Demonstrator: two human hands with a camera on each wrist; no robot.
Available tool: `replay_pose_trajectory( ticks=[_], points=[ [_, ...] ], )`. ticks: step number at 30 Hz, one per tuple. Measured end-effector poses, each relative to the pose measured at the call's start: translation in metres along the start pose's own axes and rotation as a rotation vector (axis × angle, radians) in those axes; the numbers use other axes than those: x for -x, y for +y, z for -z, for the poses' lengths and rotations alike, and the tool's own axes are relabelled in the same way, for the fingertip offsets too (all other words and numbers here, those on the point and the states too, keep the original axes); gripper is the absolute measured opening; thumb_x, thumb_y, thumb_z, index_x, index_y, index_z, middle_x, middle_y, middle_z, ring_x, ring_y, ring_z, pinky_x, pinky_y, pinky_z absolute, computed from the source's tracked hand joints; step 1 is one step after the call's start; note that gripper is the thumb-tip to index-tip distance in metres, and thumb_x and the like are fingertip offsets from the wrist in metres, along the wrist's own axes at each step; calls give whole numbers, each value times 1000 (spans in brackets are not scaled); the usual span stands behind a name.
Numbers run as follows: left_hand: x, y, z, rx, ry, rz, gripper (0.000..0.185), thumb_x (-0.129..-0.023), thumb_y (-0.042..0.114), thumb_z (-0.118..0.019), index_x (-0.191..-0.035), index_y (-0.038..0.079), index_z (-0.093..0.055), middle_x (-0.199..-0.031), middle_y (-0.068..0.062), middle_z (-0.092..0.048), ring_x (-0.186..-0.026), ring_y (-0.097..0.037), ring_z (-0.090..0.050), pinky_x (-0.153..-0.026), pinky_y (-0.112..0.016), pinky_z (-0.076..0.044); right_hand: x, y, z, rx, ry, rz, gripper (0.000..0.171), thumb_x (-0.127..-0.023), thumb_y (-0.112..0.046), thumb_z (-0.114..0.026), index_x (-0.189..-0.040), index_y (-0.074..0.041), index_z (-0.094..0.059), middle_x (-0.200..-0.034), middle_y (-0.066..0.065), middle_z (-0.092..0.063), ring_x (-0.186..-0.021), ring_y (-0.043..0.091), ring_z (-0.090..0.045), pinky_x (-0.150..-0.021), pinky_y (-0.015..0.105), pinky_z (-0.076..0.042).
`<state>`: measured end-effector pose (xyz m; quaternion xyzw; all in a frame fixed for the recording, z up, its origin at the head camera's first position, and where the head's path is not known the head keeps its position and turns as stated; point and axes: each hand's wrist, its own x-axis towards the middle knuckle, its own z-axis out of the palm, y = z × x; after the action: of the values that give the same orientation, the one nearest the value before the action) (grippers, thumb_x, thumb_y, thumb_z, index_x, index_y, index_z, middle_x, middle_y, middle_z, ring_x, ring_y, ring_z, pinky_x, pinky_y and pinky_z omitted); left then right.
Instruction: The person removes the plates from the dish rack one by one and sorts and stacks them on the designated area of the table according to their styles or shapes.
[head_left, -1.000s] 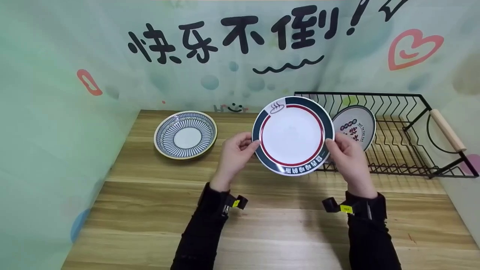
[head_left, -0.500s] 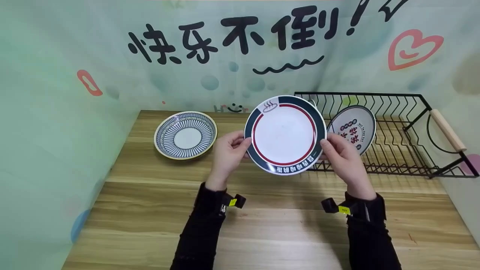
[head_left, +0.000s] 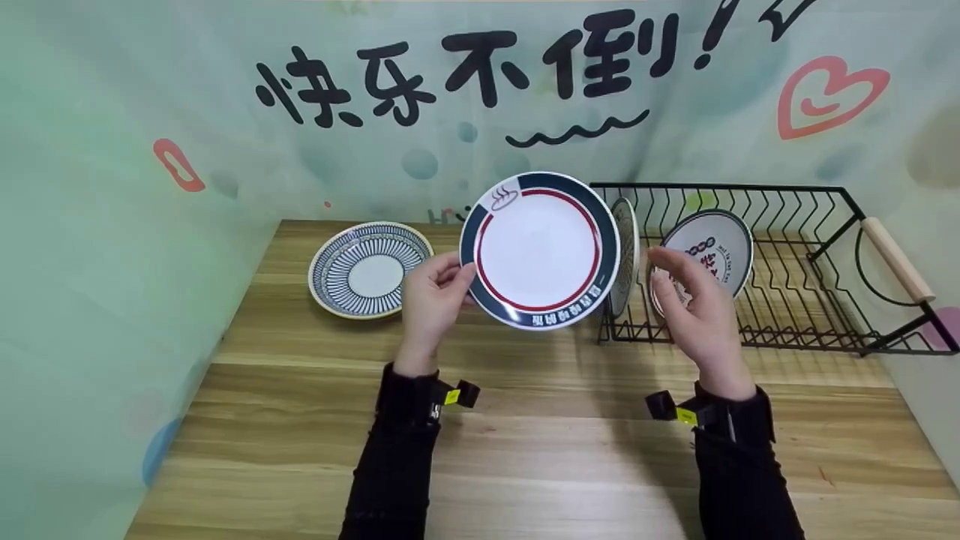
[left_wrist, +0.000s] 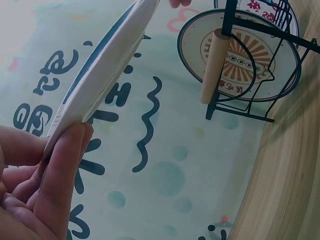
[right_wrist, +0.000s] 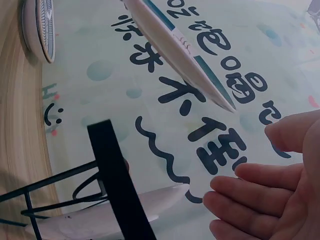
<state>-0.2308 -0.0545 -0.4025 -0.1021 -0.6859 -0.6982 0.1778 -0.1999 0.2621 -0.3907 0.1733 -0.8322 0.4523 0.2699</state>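
Observation:
My left hand (head_left: pixel 433 304) pinches the left rim of a white plate (head_left: pixel 536 251) with a dark green border and a red ring, holding it up above the table. In the left wrist view the thumb and fingers grip that plate's edge (left_wrist: pixel 112 55). To the plate's right, my right hand (head_left: pixel 697 311) is apart from it, fingers extended and holding nothing. Beyond that hand a plate with red characters (head_left: pixel 724 244) leans in the black wire dish rack (head_left: pixel 810 300). Another patterned plate (head_left: pixel 624 259) stands on edge at the rack's left end, partly hidden by the held plate.
A blue-and-white striped dish (head_left: pixel 367 262) rests on the wooden table (head_left: pixel 525 457) at the back left, partly behind the left hand. The rack's wooden handle (head_left: pixel 896 259) is at its right end. A printed cloth backdrop (head_left: pixel 420 150) rises behind the table.
The right hand has let go of the green-bordered plate. The left hand has carried that plate leftward and slightly up, uncovering the plate at the rack's left end.

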Motion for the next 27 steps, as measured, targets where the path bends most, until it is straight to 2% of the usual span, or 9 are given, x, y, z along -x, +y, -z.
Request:
replay_pose_trajectory(
  ticks=[6, 14, 20, 27],
  points=[
    [-3, -4, 5, -5, 44, 42, 19, -88, -5, -69, -105, -13, -69, -84, -22, -71, -62, -14, -66, -54, -29, -59, -1, 3, 3, 98, 22, 9, 38, -95, -2, -59, -131, 8, -56, -130, 21, -61, -121, 32, -56, -108, 30, -38],
    [-8, -15, 8, -35, 77, 88, 17, -87, -5, -68, -103, -12, -70, -83, -21, -71, -60, -14, -65, -55, -35, -59, -1, 8, 10, 121, 28, -42, 42, -96, -6, -60, -136, 5, -53, -135, 20, -58, -126, 34, -51, -111, 36, -34],
    [-12, -25, 9, -51, 87, 138, 17, -88, -6, -68, -103, -12, -71, -82, -21, -71, -59, -15, -65, -53, -32, -59, -2, 11, 15, 144, 45, -77, 42, -96, -7, -61, -136, 6, -53, -134, 22, -58, -126, 37, -51, -111, 40, -35],
    [-14, -33, 10, -75, 97, 189, 16, -88, -5, -68, -102, -11, -71, -84, -22, -71, -58, -15, -65, -55, -37, -60, -2, 16, 19, 161, 42, -120, 44, -97, -11, -61, -137, 5, -53, -136, 22, -56, -129, 37, -48, -111, 43, -34]
  ],
)
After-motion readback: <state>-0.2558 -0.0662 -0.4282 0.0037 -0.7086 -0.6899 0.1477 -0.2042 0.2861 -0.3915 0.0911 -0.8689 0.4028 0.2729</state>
